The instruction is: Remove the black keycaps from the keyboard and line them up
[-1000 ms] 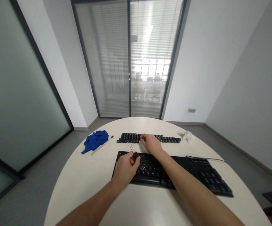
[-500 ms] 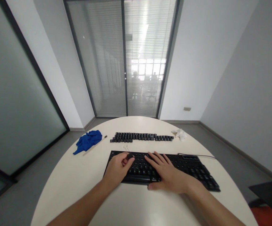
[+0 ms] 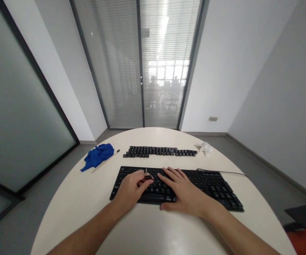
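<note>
A black keyboard lies across the near part of the table, its number pad on the right and the upper rows partly bare of keycaps. Over its left half, my left hand is closed around a small keycap puller with a dark handle and thin wires. The fingers hide much of the tool. My right hand rests with spread fingers on the middle of the keyboard, thumb at its front edge. Behind the keyboard, loose black keycaps are laid out in rows.
On the left of the round white table lie a blue cloth and a thin brush. A crumpled white tissue sits at the back right. The keyboard cable runs off rightward. A chair stands at the lower right.
The keyboard has shifted a little to the left, and my right hand with it. The puller in my left hand has turned, its wires no longer pointing away toward the keycap rows.
</note>
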`<state>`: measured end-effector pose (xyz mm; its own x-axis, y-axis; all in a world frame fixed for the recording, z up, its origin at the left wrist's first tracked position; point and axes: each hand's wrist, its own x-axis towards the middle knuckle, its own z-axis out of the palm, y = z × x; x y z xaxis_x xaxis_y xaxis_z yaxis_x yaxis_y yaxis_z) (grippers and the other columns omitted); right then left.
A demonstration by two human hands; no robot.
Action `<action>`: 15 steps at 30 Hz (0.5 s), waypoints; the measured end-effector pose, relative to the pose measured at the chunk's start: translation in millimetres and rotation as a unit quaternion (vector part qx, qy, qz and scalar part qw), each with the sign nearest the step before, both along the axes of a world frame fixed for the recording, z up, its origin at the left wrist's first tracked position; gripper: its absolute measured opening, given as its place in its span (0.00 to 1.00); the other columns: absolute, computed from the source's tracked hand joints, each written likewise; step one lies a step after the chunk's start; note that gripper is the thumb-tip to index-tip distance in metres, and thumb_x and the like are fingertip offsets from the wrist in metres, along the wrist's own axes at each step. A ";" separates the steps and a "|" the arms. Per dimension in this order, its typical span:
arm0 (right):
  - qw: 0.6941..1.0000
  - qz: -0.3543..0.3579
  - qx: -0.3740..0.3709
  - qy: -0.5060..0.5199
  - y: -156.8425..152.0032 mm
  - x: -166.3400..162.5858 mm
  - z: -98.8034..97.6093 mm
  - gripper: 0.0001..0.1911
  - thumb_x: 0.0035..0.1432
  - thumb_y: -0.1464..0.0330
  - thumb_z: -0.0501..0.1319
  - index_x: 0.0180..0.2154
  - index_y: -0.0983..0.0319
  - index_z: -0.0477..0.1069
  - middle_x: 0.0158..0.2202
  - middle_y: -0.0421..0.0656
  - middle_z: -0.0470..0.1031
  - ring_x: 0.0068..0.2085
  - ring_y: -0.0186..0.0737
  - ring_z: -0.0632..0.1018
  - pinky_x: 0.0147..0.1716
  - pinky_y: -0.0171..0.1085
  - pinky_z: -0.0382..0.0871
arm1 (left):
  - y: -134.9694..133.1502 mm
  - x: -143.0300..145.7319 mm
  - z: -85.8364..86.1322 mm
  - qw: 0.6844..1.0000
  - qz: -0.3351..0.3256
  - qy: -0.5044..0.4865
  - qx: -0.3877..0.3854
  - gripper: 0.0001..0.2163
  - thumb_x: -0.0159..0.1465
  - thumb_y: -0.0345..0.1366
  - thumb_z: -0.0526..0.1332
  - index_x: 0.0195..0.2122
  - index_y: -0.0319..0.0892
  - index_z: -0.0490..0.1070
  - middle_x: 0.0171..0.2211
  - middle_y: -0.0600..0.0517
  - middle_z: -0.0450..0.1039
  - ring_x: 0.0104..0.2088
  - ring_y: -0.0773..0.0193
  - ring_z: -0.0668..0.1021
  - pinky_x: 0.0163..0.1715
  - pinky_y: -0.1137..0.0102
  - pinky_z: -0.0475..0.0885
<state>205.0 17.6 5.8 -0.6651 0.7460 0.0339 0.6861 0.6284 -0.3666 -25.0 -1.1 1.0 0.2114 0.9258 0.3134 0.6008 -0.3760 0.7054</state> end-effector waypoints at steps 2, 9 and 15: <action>1.000 -0.001 0.000 -0.002 0.4 -0.3 -0.9 0.51 0.47 0.45 0.65 0.66 0.57 0.52 0.69 0.54 0.48 0.68 0.60 0.50 0.64 0.60 0.40 | 0.4 0.5 -1.3 1.000 -0.005 0.000 -0.003 0.09 0.65 0.40 0.59 0.36 0.42 0.78 0.32 0.50 0.77 0.32 0.61 0.77 0.32 0.71 0.68; 1.000 -0.010 -0.004 -0.008 0.3 -2.6 -0.9 0.51 0.46 0.46 0.66 0.66 0.58 0.53 0.69 0.54 0.47 0.68 0.61 0.49 0.64 0.59 0.43 | 1.7 0.8 -4.4 1.000 -0.007 0.013 -0.015 0.09 0.65 0.39 0.60 0.37 0.42 0.78 0.32 0.50 0.77 0.32 0.61 0.76 0.34 0.70 0.68; 1.000 -0.006 -0.004 -0.005 -1.3 -3.4 -0.3 0.51 0.45 0.46 0.67 0.65 0.58 0.56 0.68 0.55 0.49 0.68 0.63 0.51 0.64 0.60 0.44 | 0.5 1.4 -2.0 1.000 -0.017 -0.003 -0.015 0.09 0.64 0.39 0.60 0.35 0.42 0.78 0.33 0.49 0.78 0.33 0.59 0.77 0.36 0.69 0.69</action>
<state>201.6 16.3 5.6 -0.6557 0.7548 0.0208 0.6977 0.6162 -0.3654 -23.6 -0.6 -1.0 0.2409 0.9272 0.2868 0.5839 -0.3745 0.7203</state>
